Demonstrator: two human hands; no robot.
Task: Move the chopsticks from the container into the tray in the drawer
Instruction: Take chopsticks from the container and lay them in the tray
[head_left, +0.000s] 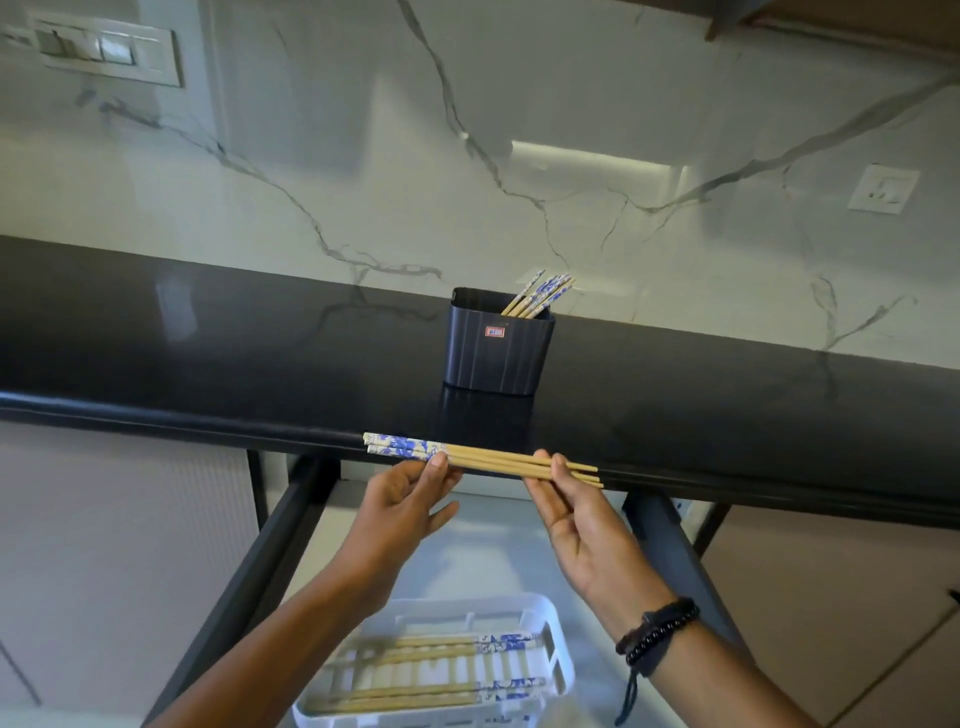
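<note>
The fingers (557, 463) of the right hand (587, 530) curl over the plain wooden end of a bundle of chopsticks (493, 461) and pinch it. The left hand (400, 504) reaches up with its fingers fairly straight. Their tips touch the bundle just beside its blue-and-white patterned part, and the thumb stands apart below.

The bundle lies almost level across the middle of the frame, patterned ends pointing left, in front of the rounded edge of the black surface (208, 353). Just above it a dark ribbed container (496, 348) with a small red label stands upright on the surface. More chopsticks (540, 293) lean against its right rim, patterned ends up.

At the bottom centre the drawer (519, 561) stands pulled out beneath the hands. A white slatted tray (563, 670) sits in it. Two groups of tray chopsticks (441, 649) lie flat in it, one along the upper part and one along the lower, patterned ends pointing right.

Dark beaded bracelets (657, 631) circle the right wrist. A veined marble wall (571, 156) rises behind the surface. It carries a switch panel (109, 49) at the upper left and a socket (883, 189) at the right.
</note>
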